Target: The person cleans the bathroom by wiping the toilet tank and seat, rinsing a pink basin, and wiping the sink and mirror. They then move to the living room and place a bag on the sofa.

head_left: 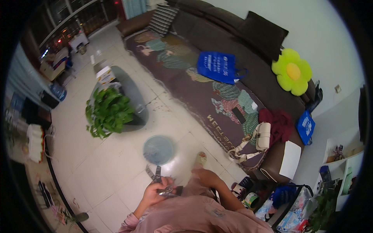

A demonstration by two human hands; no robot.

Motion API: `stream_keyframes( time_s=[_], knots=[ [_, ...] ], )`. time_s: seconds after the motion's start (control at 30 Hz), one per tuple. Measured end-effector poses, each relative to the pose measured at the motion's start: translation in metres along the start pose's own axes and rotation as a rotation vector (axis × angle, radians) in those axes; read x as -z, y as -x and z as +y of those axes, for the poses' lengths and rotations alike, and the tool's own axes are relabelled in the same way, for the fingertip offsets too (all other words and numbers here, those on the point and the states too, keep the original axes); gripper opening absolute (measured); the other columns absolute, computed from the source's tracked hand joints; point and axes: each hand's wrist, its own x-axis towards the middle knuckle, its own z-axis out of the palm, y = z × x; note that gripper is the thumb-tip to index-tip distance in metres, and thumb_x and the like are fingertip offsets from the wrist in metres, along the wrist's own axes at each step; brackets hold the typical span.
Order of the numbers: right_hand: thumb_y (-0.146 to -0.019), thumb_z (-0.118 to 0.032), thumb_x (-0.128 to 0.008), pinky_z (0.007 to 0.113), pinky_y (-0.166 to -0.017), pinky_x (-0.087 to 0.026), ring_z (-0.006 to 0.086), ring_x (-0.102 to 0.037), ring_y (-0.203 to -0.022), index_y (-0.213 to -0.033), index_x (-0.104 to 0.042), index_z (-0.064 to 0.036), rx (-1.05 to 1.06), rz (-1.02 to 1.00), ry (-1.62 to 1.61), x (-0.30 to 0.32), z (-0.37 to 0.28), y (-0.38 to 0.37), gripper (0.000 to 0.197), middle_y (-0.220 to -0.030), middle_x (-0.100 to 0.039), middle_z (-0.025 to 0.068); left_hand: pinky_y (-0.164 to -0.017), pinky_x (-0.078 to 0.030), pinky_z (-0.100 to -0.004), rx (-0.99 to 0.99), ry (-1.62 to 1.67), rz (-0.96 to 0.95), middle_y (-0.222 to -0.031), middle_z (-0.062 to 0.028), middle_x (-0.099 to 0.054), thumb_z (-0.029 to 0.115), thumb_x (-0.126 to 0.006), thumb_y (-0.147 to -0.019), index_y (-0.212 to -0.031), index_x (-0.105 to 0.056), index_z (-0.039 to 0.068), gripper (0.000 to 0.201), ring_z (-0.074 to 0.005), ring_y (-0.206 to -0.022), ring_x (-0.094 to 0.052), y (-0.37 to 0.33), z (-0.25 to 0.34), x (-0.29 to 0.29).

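Note:
My left hand (pixel 154 192) is closed around a dark strap-like thing (pixel 156 176) with pale marks. Two flat ends of it stick up beyond the fingers, and a shiny metal part shows at the palm; I cannot make out its kind. On the right, my right hand (pixel 202 178) is lowered by my leg, apart from the left; its fingers are not clear. A round, pale blue see-through tub (pixel 158 150) stands on the tiled floor just past the strap ends. Close to its right is my foot (pixel 201 158).
A leafy green plant (pixel 110 112) and a box (pixel 104 75) stand on a dark glass coffee table (pixel 136 91). Along the right runs a long sofa (pixel 182 91) with a blue bag (pixel 216 66), flower cushion (pixel 292 72), phone (pixel 238 115) and white handbag (pixel 263 136). Bagged items (pixel 289 217) crowd the lower right.

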Motion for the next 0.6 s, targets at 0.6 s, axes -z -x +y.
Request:
stream_keyframes(
  time_s=[0.6],
  knots=[
    [-0.078, -0.023, -0.054, 0.045, -0.081, -0.048, 0.0369, -0.06, -0.093, -0.097, -0.06, -0.0021, -0.713, 0.373, -0.027, 0.146, 0.377, -0.088, 0.028, -0.099, -0.063, 0.0192, -0.079, -0.043, -0.0457, 0.204, -0.087, 0.207, -0.093, -0.0094, -0.052, 0.008, -0.053, -0.075, -0.077, -0.05, 0.007, 0.004, -0.0316, -0.095, -0.054, -0.263, 0.015, -0.163]
  ],
)
